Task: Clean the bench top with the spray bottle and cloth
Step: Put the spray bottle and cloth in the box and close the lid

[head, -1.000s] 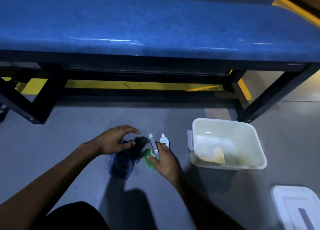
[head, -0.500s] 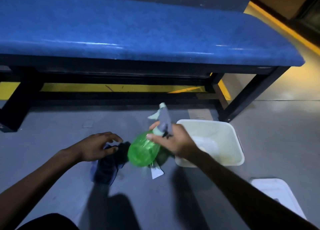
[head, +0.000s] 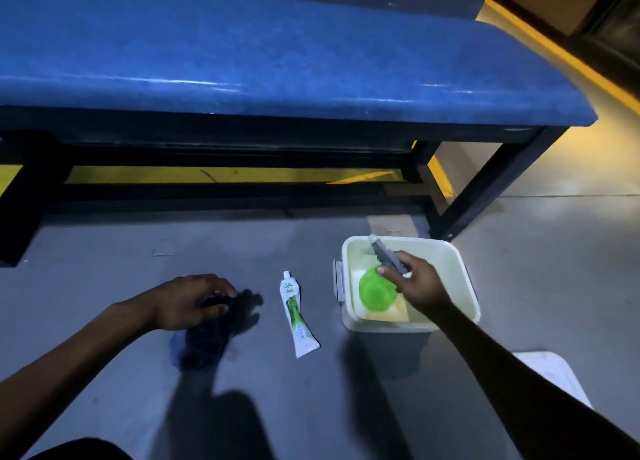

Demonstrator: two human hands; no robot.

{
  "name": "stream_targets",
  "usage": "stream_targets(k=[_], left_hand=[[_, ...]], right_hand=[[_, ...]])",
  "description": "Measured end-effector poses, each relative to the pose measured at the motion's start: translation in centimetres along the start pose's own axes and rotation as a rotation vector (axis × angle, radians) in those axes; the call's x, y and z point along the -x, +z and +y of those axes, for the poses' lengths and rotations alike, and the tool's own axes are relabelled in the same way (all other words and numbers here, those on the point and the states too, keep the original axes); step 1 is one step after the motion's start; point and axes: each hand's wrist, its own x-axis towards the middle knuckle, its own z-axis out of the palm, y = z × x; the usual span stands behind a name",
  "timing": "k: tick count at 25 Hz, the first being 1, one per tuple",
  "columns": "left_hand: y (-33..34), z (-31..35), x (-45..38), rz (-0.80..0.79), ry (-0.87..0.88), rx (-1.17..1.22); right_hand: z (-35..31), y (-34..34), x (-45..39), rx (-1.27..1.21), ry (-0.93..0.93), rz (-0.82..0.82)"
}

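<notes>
On the floor lie one tube (head: 298, 316) and one dark cloth (head: 204, 342), gripped by the left hand (head: 188, 302). Over the one tub (head: 464, 286), the right hand (head: 417, 285) clasps one green spray bottle (head: 375, 291).

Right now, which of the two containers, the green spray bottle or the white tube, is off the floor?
The green spray bottle: the right hand holds it by the head over the white tub. The white tube lies flat on the floor.
</notes>
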Motion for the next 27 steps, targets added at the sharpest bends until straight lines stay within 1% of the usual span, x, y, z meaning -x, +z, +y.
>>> stream_targets(k=[3, 5, 7, 9, 10, 11, 12, 13, 14, 15, 16, 17, 18, 19, 20, 21, 22, 23, 24, 25, 27], left_hand=[[0.1, 0.2, 0.3, -0.014, -0.013, -0.015], [0.1, 0.5, 0.3, -0.021, -0.005, -0.026], [0.2, 1.0, 0.0, -0.005, 0.009, -0.031], [0.2, 1.5, -0.3, 0.016, 0.02, -0.036], [0.1, 1.8, -0.4, 0.021, 0.023, -0.037], [0.1, 1.9, -0.6, 0.024, 0.028, -0.038], [0.1, 2.0, -0.7, 0.026, 0.028, -0.039], [0.0, 2.1, -0.8, 0.029, 0.027, -0.039], [0.1, 2.1, -1.0, 0.034, 0.022, -0.036], [0.1, 2.2, -1.1, 0.043, 0.02, -0.028], [0.3, 2.2, -1.3, 0.054, 0.023, -0.018], [0.3, 2.2, -1.4, 0.069, 0.027, -0.009], [0.3, 2.1, -1.4, 0.085, 0.03, -0.001], [0.2, 2.1, -1.4, 0.099, 0.033, 0.005], [0.1, 2.1, -1.4, 0.108, 0.034, 0.004], [0.0, 2.2, -1.2, 0.115, 0.031, 0.001], [0.0, 2.1, -1.1, 0.125, 0.024, -0.002], [0.0, 2.1, -1.0, 0.137, 0.017, -0.002], [0.1, 2.0, -0.7, 0.145, 0.007, 0.003], [0.1, 1.9, -0.5, 0.151, 0.002, 0.014], [0.2, 1.7, -0.1, 0.156, -0.001, 0.036]], right_hand=[[2.4, 2.8, 0.5, -0.005, 0.088, -0.049], [2.5, 3.8, 1.0, -0.024, 0.15, -0.049], [2.4, 4.3, 1.4, 0.019, 0.176, -0.063], [1.4, 3.7, 1.5, 0.077, 0.165, -0.153], [0.7, 3.1, 1.5, 0.08, 0.189, -0.208], [-0.6, 2.3, 1.5, 0.06, 0.244, -0.228], [-2.0, 1.5, 1.6, 0.054, 0.288, -0.175], [-3.7, 0.9, 1.9, 0.068, 0.28, -0.051], [-5.3, 0.7, 2.4, 0.093, 0.219, 0.117], [-7.1, 1.0, 2.9, 0.109, 0.103, 0.279], [-8.7, 2.3, 3.3, 0.107, -0.045, 0.389], [-9.9, 4.3, 3.6, 0.1, -0.176, 0.406], [-10.5, 6.8, 3.6, 0.098, -0.26, 0.345], [-10.4, 9.9, 3.5, 0.12, -0.283, 0.229], [-9.7, 13.1, 3.3, 0.164, -0.243, 0.078], [-8.7, 16.1, 3.1, 0.222, -0.162, -0.072], [-7.1, 18.7, 2.8, 0.291, -0.066, -0.185], [-5.2, 20.7, 2.5, 0.349, 0.016, -0.243], [-3.4, 22.3, 2.4, 0.394, 0.082, -0.254], [-2.0, 23.1, 2.4, 0.416, 0.132, -0.23], [0.3, 23.9, 2.4, 0.409, 0.186, -0.141]])
